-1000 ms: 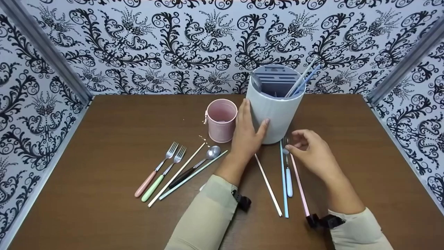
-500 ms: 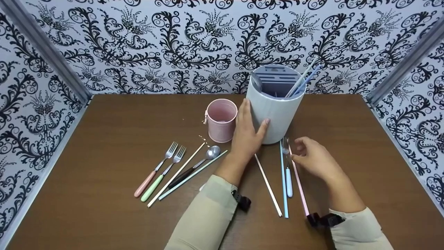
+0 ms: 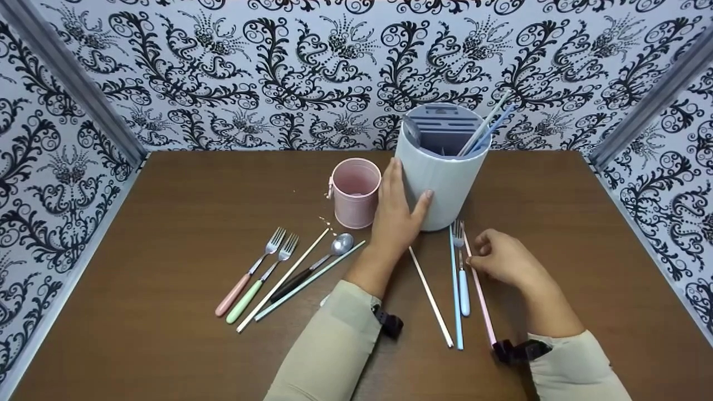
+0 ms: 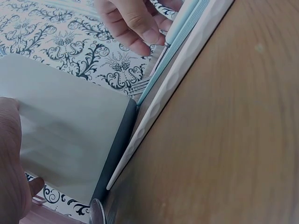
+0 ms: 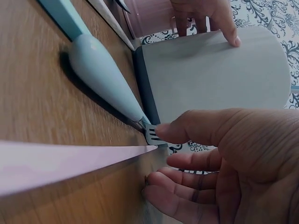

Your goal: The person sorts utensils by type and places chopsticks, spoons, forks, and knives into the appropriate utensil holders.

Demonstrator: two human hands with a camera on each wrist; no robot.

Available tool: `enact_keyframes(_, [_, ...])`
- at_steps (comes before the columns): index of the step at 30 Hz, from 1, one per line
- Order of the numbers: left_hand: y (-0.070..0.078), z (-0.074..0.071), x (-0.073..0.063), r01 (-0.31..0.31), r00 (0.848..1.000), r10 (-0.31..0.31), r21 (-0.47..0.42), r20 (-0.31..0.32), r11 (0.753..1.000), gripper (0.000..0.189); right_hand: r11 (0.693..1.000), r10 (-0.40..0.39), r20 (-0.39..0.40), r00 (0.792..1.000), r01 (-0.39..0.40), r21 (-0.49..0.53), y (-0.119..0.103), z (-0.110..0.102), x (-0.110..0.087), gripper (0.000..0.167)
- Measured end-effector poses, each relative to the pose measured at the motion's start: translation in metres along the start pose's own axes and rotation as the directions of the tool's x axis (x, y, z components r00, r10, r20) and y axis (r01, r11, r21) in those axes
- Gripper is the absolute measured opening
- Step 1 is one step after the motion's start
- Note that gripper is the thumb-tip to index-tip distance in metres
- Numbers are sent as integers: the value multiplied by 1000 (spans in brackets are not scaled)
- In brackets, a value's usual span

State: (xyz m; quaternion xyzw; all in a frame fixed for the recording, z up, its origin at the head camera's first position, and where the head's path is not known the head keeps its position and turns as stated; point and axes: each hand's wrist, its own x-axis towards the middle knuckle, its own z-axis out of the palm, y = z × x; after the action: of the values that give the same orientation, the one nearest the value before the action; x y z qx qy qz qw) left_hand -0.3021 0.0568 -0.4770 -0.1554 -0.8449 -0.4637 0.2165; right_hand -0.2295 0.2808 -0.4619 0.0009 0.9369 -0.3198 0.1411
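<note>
A white oval utensil holder (image 3: 440, 192) with a grey slotted insert stands upright at the back. My left hand (image 3: 394, 214) rests on its left side, fingers straight along the wall and thumb on the front. Right of the holder's base, my right hand (image 3: 504, 259) hovers low with loosely bent fingers and nothing between them. Its thumb tip is beside a pink chopstick (image 3: 483, 309). Left of that lie a blue-handled fork (image 3: 464, 292) and a blue chopstick (image 3: 455, 295). In the right wrist view the thumb overlaps the fork's head (image 5: 152, 134).
A pink cup (image 3: 355, 211) stands left of the holder. Two chopsticks (image 3: 483, 133) lean out of the holder. On the left lie a pink-handled fork (image 3: 239, 292), a green-handled fork (image 3: 248, 301), a black-handled spoon (image 3: 342, 244) and two more chopsticks. A pale chopstick (image 3: 431, 301) lies mid-table.
My right hand has come back slightly toward me from the holder's base, uncovering the fork's tines and the pink chopstick's far end. The left hand and the holder stay put.
</note>
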Motion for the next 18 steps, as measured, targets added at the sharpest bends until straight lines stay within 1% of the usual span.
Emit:
enact_keyframes(3, [0, 0, 0, 0, 1000, 0, -2, -1, 1000, 84, 999, 21, 36, 999, -22, 24, -1, 0, -1, 46])
enact_keyframes(9, [0, -1, -1, 14, 1000, -14, -6, 4, 1000, 84, 999, 31, 73, 997, -32, 13, -2, 3, -3, 38])
enact_keyframes(13, [1, -1, -1, 14, 1000, -14, -10, 0, 1000, 84, 1000, 27, 90, 996, -28, 14, -3, 5, -4, 32])
enact_keyframes(18, [2, 0, -1, 13, 1000, -13, -12, -3, 1000, 83, 1000, 19, 91, 996, -21, 18, -3, 6, -4, 26])
